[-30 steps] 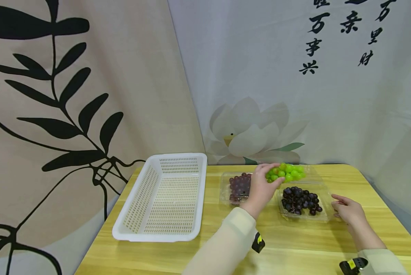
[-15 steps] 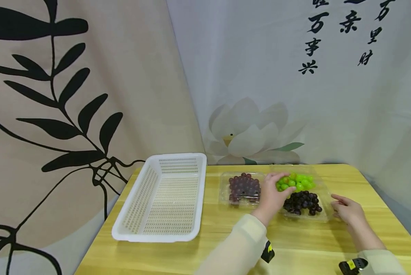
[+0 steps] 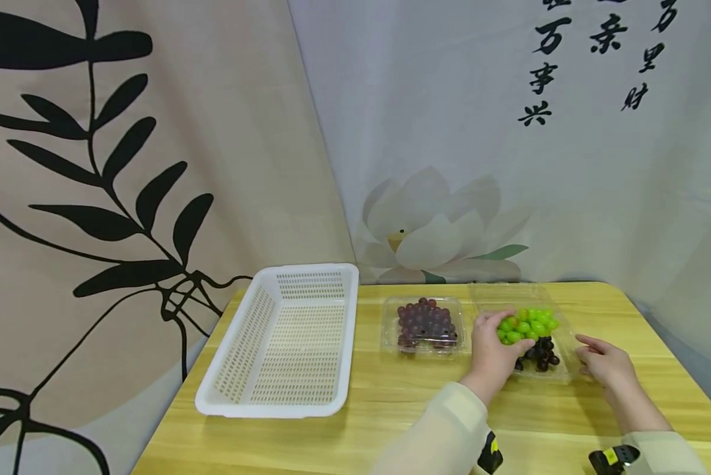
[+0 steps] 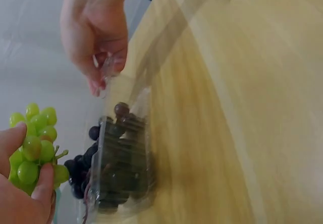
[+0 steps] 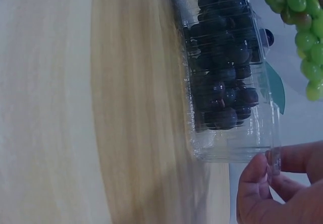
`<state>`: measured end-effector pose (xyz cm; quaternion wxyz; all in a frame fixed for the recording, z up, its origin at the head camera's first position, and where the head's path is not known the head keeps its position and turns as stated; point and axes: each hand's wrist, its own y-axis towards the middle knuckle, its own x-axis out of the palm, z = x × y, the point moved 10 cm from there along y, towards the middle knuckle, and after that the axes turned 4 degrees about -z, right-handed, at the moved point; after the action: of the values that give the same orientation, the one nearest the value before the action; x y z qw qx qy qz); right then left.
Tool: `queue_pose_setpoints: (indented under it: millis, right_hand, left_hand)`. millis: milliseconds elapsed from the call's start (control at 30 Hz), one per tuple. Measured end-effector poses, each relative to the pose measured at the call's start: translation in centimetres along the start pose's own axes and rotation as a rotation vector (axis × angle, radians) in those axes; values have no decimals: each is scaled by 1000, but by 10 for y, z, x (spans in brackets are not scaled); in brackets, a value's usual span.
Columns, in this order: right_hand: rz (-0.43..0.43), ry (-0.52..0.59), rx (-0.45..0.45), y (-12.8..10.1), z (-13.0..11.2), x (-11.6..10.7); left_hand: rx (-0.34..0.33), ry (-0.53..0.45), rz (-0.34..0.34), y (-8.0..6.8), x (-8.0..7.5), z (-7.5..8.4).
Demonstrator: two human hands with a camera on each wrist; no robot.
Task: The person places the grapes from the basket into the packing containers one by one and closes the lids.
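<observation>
My left hand pinches a bunch of green grapes between thumb and fingers. In the left wrist view the green grapes hang beside the dark grapes, with a short stem showing. Below them lies the open clear plastic box with the dark grapes inside, partly hidden by my left hand. My right hand holds the box at its right edge. In the right wrist view, thumb and fingers of the right hand pinch the rim of the clear box.
A closed clear box of reddish-purple grapes stands left of the open box. Farther left is a white perforated basket. The raised clear lid leans back behind the open box. A printed curtain hangs behind the wooden table.
My left hand has carried the green grapes rightward and nearer, from behind the open box to over the dark grapes. The right hand has stayed at the box edge.
</observation>
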<state>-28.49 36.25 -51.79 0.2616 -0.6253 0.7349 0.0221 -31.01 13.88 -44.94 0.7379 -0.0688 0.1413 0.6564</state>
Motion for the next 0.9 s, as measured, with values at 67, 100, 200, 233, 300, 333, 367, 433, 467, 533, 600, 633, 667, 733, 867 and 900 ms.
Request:
queue_pose_setpoints:
  millis: [67, 100, 200, 233, 300, 333, 367, 433, 467, 533, 600, 633, 667, 733, 867, 900]
  right_hand:
    - [-6, -1, 1, 0, 1, 0]
    - [-10, 1, 1, 0, 2, 0]
    - [-14, 17, 2, 4, 5, -1]
    - [-15, 20, -1, 6, 7, -1]
    - [-9, 37, -4, 12, 13, -3]
    - [-6, 44, -4, 15, 17, -3]
    - [-6, 52, -10, 18, 20, -4]
    - [-5, 62, -14, 22, 25, -5]
    - [-3, 66, -10, 24, 27, -5]
    - [-3, 59, -20, 23, 26, -5]
    - [2, 44, -25, 20, 22, -4]
    - [4, 36, -29, 17, 19, -4]
    - [19, 48, -19, 15, 17, -5]
    - [22, 37, -23, 10, 11, -4]
    - [20, 24, -13, 1, 4, -2]
    - [7, 4, -22, 0, 2, -1]
  left_hand:
    - [5, 2, 0, -2, 4, -1]
    - [11, 9, -1, -3, 5, -1]
    - [23, 29, -2, -5, 10, -1]
    - [24, 31, -6, -6, 11, -2]
    - [23, 43, -25, -7, 14, -4]
    - [19, 52, -45, -7, 17, -5]
    - [16, 60, -69, -8, 19, -6]
    - [13, 87, -124, -8, 24, -9]
    - [17, 110, -153, -9, 26, -10]
    - [30, 143, -212, -10, 30, -10]
    - [54, 171, -269, -12, 33, -10]
    - [68, 187, -298, -13, 35, -9]
    - [81, 197, -326, -14, 37, -9]
    - [108, 218, -373, -16, 40, -7]
    - [164, 295, -410, -19, 43, -7]
    - [184, 325, -408, -19, 43, -6]
